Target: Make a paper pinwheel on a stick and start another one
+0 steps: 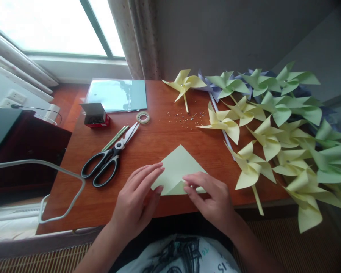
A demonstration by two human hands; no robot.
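Note:
A pale green sheet of paper lies on the brown table with its peak pointing away from me and a folded flap near its front edge. My left hand rests at the paper's left side, fingers stretched out onto it and thumb apart. At the right of the flap, my right hand is closed in a pinch on the paper, thumb near the fingertips. The bit between those fingertips is partly hidden. Left of my hands are black-handled scissors, blades partly apart, with thin green sticks beside them.
Several yellow pinwheels and green pinwheels crowd the right side, some past the table edge. Tiny scraps lie behind the paper. A tape roll, an open red box and a blue-green pack stand back left. A white cable loops at left.

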